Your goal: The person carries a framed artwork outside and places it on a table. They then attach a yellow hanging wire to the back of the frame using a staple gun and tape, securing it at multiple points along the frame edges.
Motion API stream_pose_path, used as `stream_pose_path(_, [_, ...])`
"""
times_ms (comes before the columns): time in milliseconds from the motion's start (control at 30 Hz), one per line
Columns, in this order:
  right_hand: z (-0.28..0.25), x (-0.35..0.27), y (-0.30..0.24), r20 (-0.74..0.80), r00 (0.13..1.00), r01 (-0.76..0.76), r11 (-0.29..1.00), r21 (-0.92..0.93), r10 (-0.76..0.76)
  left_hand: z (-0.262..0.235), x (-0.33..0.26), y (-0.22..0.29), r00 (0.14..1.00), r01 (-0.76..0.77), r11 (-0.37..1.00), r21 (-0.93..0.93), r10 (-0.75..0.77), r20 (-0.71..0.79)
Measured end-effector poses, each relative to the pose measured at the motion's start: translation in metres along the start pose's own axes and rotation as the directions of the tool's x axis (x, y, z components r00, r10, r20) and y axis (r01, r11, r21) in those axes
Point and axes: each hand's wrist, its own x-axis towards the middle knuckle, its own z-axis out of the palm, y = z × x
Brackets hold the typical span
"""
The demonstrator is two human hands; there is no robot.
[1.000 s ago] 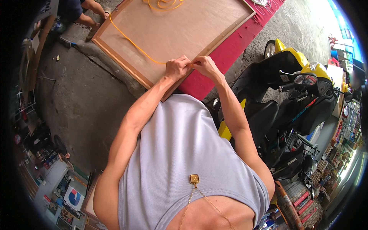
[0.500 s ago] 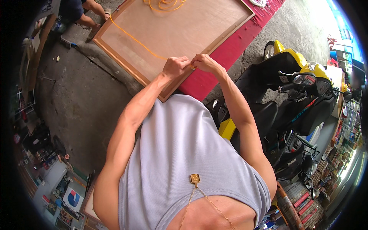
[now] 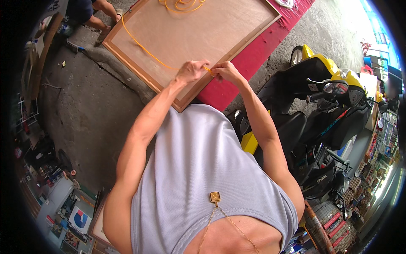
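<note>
Orange cord (image 3: pixel 207 69) gripped in L hand (image 3: pixel 191 71) + R hand (image 3: pixel 228 72), short span showing btwn
Both fists w/ fingers curled, over near R edge of wood-framed panel (image 3: pixel 186 38); cord runs to far L edge, coil (image 3: pixel 182 10) up top; red cloth (image 3: pixel 259 53) under panel, yellow/blk scooter (image 3: pixel 328 63) to R

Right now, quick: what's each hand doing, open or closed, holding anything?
Left hand: closed around the orange cord.
Right hand: closed, fingertips pinching the same cord just beside the left.
</note>
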Motion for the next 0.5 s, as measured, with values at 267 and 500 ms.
stream_pose_path(267, [-0.007,0.023,-0.014,0.306,0.952,0.039,0.983,-0.179,0.017,-0.014,-0.007,0.009,0.984,-0.071,0.969,0.235,0.107,-0.145])
stream_pose_path(500, [0.001,0.03,0.013,0.087,0.996,-0.025,0.999,0.024,0.022,-0.008,-0.036,0.015,0.995,0.102,0.988,0.115,-0.099,-0.033])
